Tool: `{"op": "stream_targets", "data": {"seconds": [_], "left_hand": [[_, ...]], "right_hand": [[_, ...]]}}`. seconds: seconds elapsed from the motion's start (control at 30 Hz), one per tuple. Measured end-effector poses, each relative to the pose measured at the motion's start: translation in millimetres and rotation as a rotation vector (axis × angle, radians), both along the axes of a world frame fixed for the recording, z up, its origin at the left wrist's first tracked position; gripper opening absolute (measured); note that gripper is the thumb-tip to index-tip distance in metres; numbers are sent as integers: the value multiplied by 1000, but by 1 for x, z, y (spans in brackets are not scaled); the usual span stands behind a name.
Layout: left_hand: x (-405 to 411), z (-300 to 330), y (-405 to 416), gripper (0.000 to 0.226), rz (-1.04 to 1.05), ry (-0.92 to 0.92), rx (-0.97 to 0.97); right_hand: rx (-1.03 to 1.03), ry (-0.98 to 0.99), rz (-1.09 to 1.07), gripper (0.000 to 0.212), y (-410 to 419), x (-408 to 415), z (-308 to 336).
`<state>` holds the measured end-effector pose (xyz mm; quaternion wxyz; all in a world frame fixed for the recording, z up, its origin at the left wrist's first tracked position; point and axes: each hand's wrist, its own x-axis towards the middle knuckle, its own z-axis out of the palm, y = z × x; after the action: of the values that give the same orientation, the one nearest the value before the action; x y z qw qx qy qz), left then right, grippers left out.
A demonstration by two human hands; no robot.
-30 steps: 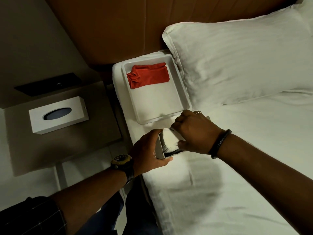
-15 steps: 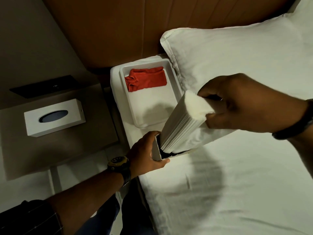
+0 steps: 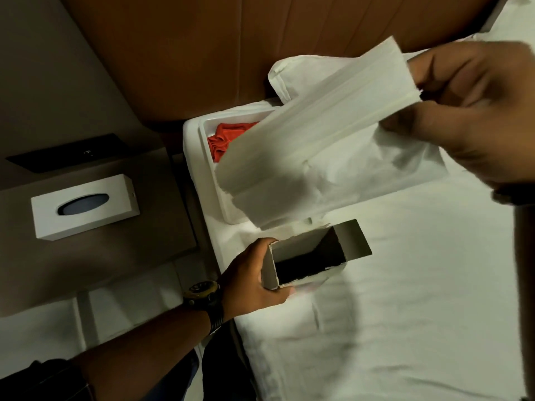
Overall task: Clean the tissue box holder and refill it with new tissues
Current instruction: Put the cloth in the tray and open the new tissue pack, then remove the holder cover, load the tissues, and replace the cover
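So the right hand [image 3: 474, 111] is up high in the head view, thumb and fingers pinched tight on one short end of a thick stack of white tissues [image 3: 312, 131], and the whole stack is clear of its carton, slanting down and away from that grip toward the lower left. A loose sheet or two hangs crumpled just under the pinch. Below the stack's free end, the left hand [image 3: 252, 279] is wrapped around the near end of the cardboard tissue carton [image 3: 307, 256], fingers curled shut on its side; the carton's top is torn open, looks dark inside, and it sits on the white bedsheet [image 3: 405, 299]. There's a watch [image 3: 202, 293] on that wrist. Behind the stack, mostly hidden by it, is a white tray [image 3: 202, 169] with an orange-red cloth [image 3: 228, 137] in it. The white tissue box holder [image 3: 84, 206] is well off to the left of both hands on the brown bedside table [image 3: 115, 256], oval slot facing up, nobody touching it.
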<state>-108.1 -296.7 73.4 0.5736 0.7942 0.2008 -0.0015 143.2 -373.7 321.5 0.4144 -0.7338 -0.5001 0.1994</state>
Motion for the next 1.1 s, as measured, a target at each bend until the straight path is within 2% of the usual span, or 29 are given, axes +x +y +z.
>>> {"op": "stream_targets", "data": {"seconds": [0.07, 0.13, 0.2, 0.27, 0.3, 0.37, 0.43, 0.5, 0.53, 0.6, 0.73, 0.8, 0.87, 0.97, 1.1], "left_hand": [[6, -4, 0, 80, 40, 69, -110], [15, -12, 5, 58, 121, 146, -223], [26, -21, 16, 44, 222, 222, -465], [37, -30, 25, 43, 247, 332, -738], [41, -35, 28, 46, 218, 391, -804], [46, -43, 27, 64, 161, 493, -792], [46, -50, 26, 84, 187, 583, -700], [42, -50, 30, 99, 259, 659, -515], [38, -49, 34, 98, 298, 666, -411], [25, -48, 48, 76, 381, 575, -352], [-16, -35, 92, 31, 623, 463, -627], [-36, -23, 112, 38, 656, 329, -918], [-52, -10, 130, 55, 580, 193, -1136], [-77, -2, 163, 63, 523, 67, -1329], [-113, 2, 224, 86, 592, -132, -1420]], "right_hand": [[21, 95, -52, 8, 7, -8, -16], [6, 172, -129, 9, 15, -13, -36], [-24, 225, -180, 7, 23, -18, -53], [-29, 279, -215, 8, 30, -20, -68], [-24, 314, -235, 9, 33, -20, -75], [-15, 383, -280, 8, 36, -19, -83], [-22, 434, -305, 7, 39, -20, -91], [-30, 488, -316, 6, 40, -23, -96], [-31, 509, -314, 7, 40, -26, -98], [-53, 547, -322, 5, 40, -32, -103], [-47, 661, -345, 39, 52, -46, -117], [-61, 741, -354, 39, 65, -62, -123], [-91, 818, -361, 33, 82, -81, -128], [-110, 898, -370, 11, 112, -105, -134], [-105, 950, -381, 16, 156, -131, -136]]}}
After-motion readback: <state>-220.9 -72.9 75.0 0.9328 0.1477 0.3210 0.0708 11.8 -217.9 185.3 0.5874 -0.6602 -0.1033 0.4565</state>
